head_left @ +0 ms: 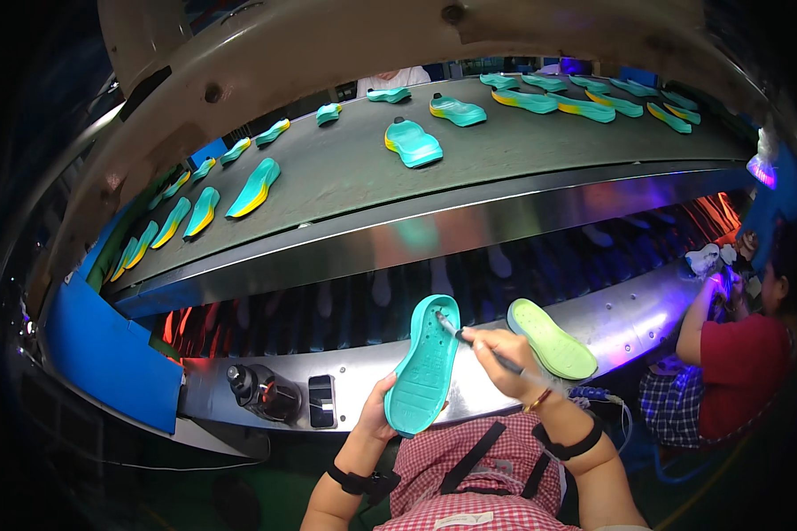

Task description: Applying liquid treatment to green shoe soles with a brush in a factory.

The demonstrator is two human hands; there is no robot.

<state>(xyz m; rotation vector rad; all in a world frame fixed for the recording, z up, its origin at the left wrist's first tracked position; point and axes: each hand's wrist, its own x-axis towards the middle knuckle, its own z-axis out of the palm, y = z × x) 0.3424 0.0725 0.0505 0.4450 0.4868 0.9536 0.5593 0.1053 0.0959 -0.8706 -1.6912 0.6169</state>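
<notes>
Holding a teal, foot-shaped moulded sole up at the near edge of the curved, shiny metal bench, tilted, inner face showing. Left hand has its lower left edge, thumb side visible, other fingers mostly hidden behind. Right hand is closed round a slim, dark-handled brush-like tool, tip down at the small holes in the upper end (contact or just above, can't tell).

Lime-green foot-shaped sole lies on the bench just right of the right hand, nobody holding it. Left of the left hand: black rectangular phone flat on the bench, then a dark bottle standing beside it.

Behind the bench, a dark flat conveyor belt carries teal-and-yellow soles, spread left to right (a few single ones mid-belt). Far right, a co-worker in a red top sits with both arms toward white items.
</notes>
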